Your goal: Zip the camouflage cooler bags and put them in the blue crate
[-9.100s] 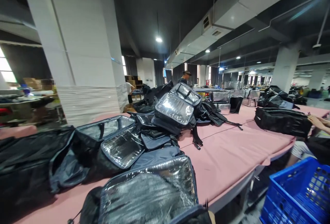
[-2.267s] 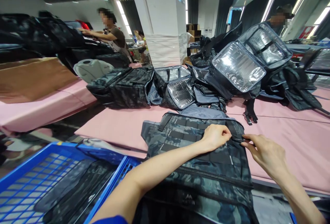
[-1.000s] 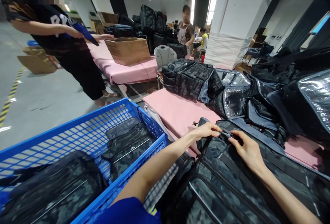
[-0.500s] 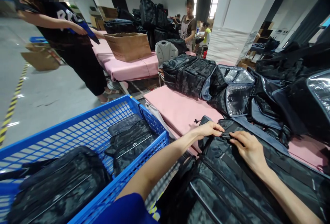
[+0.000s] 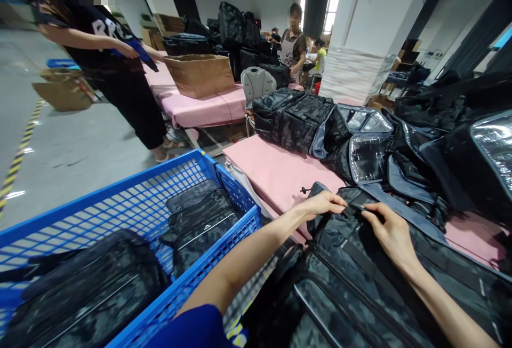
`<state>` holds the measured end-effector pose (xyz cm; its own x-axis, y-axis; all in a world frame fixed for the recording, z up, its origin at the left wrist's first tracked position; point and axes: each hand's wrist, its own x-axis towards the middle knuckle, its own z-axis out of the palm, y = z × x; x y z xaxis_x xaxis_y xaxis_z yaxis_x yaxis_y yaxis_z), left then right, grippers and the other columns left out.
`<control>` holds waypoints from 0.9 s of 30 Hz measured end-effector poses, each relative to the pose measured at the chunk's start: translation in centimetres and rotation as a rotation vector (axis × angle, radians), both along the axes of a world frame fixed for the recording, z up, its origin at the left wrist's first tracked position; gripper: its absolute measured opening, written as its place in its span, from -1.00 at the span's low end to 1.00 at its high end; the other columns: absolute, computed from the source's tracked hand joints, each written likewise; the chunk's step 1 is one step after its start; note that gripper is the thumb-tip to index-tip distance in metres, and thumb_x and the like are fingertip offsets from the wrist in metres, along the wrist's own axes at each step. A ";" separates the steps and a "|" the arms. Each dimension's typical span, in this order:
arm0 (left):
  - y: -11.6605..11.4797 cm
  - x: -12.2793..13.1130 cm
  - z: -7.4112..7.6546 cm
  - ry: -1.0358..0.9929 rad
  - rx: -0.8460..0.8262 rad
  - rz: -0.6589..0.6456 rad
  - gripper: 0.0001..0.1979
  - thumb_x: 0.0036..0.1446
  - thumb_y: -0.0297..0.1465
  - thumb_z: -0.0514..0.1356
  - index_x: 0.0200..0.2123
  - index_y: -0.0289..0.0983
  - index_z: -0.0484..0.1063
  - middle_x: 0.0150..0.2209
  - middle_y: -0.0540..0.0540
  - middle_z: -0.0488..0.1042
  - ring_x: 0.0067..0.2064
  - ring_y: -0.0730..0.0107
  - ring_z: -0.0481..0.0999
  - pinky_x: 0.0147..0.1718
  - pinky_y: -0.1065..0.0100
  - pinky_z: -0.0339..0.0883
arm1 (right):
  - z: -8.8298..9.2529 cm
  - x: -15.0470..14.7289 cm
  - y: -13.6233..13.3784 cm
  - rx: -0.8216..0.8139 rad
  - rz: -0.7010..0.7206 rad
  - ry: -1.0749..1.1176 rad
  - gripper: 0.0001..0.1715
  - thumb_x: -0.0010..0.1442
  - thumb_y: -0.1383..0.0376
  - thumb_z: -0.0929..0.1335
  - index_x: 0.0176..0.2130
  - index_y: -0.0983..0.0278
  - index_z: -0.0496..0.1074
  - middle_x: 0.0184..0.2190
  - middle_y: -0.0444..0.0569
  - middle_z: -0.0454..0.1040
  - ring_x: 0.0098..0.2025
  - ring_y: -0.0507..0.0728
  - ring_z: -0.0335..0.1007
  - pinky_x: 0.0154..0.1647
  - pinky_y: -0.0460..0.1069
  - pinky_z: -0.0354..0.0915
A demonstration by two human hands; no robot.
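Pink counter [image 5: 276,164], blue crate [image 5: 106,194] near left. I've got left hand [image 5: 326,203], right hand [image 5: 394,233] both pinched nearly closed on strap [image 5: 354,209], camo bag [image 5: 356,289].

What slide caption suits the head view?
Left hand and right hand on a dark camouflage bag beside a blue crate.

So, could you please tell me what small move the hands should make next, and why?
Perhaps a gentle outward pull with the right hand while the left hand steadies its side: both pinch the camouflage bag near its far edge, close together, though which part they grip is hard to make out.
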<state>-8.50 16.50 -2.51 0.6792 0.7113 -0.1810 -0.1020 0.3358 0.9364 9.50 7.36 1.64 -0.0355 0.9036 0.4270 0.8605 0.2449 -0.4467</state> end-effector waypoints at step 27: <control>-0.5 4.0 3.3 0.035 0.492 0.047 -0.79 -0.13 -0.39 0.29 -0.37 -0.39 0.49 -0.51 0.03 0.37 -0.49 0.57 0.23 -0.47 0.49 0.09 | 1.2 1.8 1.3 -0.227 -0.132 0.697 -0.33 -0.24 -0.21 0.40 -0.41 0.31 0.39 -0.64 -0.15 0.23 -0.60 -0.01 0.08 -0.55 -0.08 0.02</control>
